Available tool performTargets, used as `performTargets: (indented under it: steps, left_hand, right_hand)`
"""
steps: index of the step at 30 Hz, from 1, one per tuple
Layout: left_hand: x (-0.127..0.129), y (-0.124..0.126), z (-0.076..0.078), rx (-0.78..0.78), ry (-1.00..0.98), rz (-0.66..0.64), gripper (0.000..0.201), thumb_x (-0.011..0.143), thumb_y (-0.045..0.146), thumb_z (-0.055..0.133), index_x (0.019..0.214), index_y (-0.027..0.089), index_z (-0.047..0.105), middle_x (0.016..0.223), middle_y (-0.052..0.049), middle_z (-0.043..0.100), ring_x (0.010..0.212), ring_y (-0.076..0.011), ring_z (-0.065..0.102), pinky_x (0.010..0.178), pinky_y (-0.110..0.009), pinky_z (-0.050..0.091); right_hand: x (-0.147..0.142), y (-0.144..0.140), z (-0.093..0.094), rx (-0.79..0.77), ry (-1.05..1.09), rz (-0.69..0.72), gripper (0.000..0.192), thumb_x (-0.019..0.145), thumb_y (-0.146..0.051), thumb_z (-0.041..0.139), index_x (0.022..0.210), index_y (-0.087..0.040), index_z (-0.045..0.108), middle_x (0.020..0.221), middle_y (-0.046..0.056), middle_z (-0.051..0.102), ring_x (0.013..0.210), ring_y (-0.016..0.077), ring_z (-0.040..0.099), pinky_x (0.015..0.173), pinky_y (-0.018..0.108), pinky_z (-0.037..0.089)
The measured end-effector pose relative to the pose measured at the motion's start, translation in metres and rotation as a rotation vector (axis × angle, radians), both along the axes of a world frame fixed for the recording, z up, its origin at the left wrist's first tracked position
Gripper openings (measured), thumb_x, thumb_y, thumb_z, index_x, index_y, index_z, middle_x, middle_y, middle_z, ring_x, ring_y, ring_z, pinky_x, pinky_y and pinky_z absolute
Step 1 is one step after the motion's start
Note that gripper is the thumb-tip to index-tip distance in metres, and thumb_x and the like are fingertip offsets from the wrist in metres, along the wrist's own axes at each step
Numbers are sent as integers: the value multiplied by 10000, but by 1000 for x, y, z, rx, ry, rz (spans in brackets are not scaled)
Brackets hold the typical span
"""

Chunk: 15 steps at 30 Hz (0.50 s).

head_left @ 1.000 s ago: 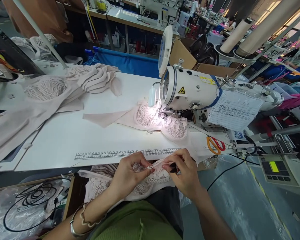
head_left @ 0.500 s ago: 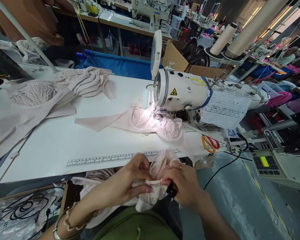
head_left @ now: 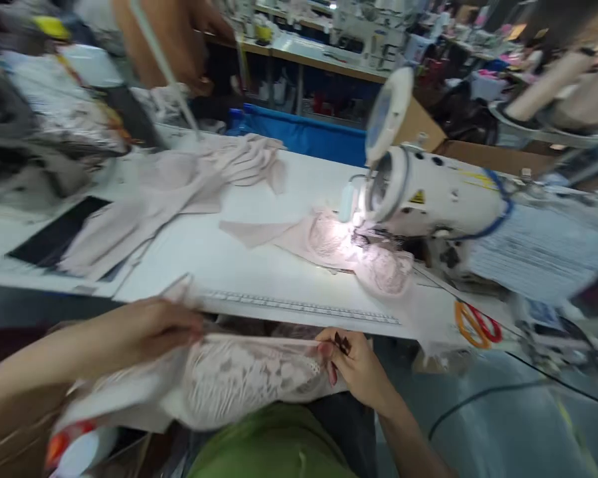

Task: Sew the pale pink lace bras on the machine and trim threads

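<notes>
Item: lace garment piece (head_left: 239, 378), stretched taut over the lap between both hands, below the surface (head_left: 239, 265) edge. Left hand (head_left: 149, 328) pinches one end; right hand (head_left: 353, 362) clamps the other (plus a small dark tool). Step, judged: straightening an edge. Sewing machine (head_left: 428, 196) stands right; bare surface lies ahead.

Motion blur smears the whole frame, worst at the left and right edges, where shapes stretch and bend. The brightest light is a small lamp on the white sewing machine (head_left: 428, 196), burning out the pale lace under its needle. The white counter (head_left: 239, 259) glares softly; elsewhere is dimmer.
</notes>
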<state>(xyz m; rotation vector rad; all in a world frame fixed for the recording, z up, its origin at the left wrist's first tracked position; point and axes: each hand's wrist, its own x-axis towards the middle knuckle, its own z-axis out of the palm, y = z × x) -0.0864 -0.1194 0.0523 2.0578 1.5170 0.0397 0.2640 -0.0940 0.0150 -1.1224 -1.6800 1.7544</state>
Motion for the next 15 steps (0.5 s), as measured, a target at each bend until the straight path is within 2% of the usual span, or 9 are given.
performTargets:
  steps: [1,2,3,6,8,11,15]
  left_hand:
    - [-1,8,1,-131,34,7,340,952,312,427,855,212,738,808,-26,743,702,-153,629,669,-232,404]
    - [-2,16,2,-152,113,76,321,943,288,428,878,205,731,858,-41,752,761,-177,651,701,-251,407]
    - [-4,23,1,-158,204,115,322,942,283,420,846,191,714,834,-57,742,761,-193,651,691,-264,398]
    - [-11,35,-4,-118,336,283,268,944,294,424,949,201,675,825,-55,728,739,-209,638,645,-274,371]
    - [-14,37,-8,-96,328,340,236,939,284,436,992,213,654,837,-41,726,737,-205,636,637,-271,368]
    - [-19,40,-15,-83,302,322,199,925,267,460,994,215,639,836,-41,717,742,-204,638,636,-271,369]
    - [-23,44,-23,-71,319,296,172,921,291,492,994,209,624,830,-57,705,751,-220,643,613,-278,351]
  right_hand:
    - [-12,0,-9,7,-70,-19,369,990,-501,471,857,-205,649,674,-9,644,394,102,533,466,242,449]
    - [-23,1,-16,62,-152,-38,325,985,-467,471,891,-205,638,643,-17,637,398,117,552,476,247,440]
    - [-33,1,-23,156,-241,-57,262,974,-412,479,912,-205,628,616,-22,630,421,138,579,492,252,432]
    - [-58,5,-34,527,-495,-104,74,896,-225,543,885,-211,614,631,0,662,598,200,670,570,265,412]
    - [-67,8,-37,694,-635,-115,89,857,-141,572,880,-213,617,731,26,710,703,217,692,581,262,381]
    - [-73,12,-36,767,-812,-96,154,851,-89,605,936,-215,624,763,21,720,727,211,688,558,253,321]
    - [-77,16,-34,737,-916,-71,178,847,-76,648,958,-213,621,724,6,707,696,202,675,547,251,273]
